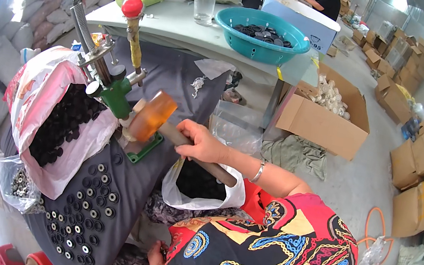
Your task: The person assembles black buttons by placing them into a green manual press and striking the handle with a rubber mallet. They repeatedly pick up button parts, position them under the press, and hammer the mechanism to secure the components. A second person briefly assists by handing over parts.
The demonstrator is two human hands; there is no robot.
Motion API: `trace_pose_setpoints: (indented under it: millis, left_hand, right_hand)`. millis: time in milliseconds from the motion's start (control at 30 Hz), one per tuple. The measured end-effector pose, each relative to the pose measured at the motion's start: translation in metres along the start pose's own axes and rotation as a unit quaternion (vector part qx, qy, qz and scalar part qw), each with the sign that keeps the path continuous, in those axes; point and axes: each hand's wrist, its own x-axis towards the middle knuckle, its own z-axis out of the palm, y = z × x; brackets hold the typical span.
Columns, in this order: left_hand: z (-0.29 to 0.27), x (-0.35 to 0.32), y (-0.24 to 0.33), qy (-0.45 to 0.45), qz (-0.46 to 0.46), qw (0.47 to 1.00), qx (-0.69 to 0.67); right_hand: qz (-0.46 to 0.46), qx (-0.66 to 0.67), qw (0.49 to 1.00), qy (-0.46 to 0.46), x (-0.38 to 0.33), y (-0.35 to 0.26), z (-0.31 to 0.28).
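My right hand [202, 142], with a silver bangle at the wrist, is closed round the handle of a mallet [152, 116] with a translucent amber head. The mallet head is slightly blurred and lies beside the green hand press [117, 96], covering part of it. A red ball tops the press's lever [132, 7]. My left hand [156, 259] is low by my lap, partly hidden by my patterned sleeve; its fingers do not show clearly. Black rings and discs, several with pale metal centres [86, 205], lie on the dark cloth [124, 215].
A sack of black parts [60, 125] and a bag of metal pieces [20, 185] sit left. Below the mallet is a white bag [235, 197] of black parts. A teal basin [258, 51] stands on the far table, with a carton [329, 126] beside it. Someone works farther back.
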Motion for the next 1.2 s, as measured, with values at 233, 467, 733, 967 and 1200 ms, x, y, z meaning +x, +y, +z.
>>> trace_pose_setpoints:
  millis: [233,467,733,967,1200]
  left_hand:
    - [0.010,-0.059,0.014,0.027,0.248,0.906,0.343]
    - [0.003,-0.067,0.082,-0.086,0.039,0.967,-0.236]
    - [-0.018,-0.052,0.084,-0.227,0.081,0.956,-0.169]
    - [-0.016,-0.053,0.084,-0.247,0.085,0.955,-0.143]
    - [-0.012,-0.052,0.084,-0.240,0.079,0.958,-0.139]
  right_hand:
    - [-0.093,-0.157,0.982,-0.054,0.020,-0.019,0.037]
    - [-0.143,-0.171,0.967,-0.121,0.037,-0.016,0.081]
    - [-0.167,-0.413,0.879,-0.173,0.078,-0.030,0.129]
    - [-0.173,-0.459,0.853,-0.177,0.091,-0.005,0.133]
    - [-0.162,-0.450,0.859,-0.183,0.087,-0.001,0.136]
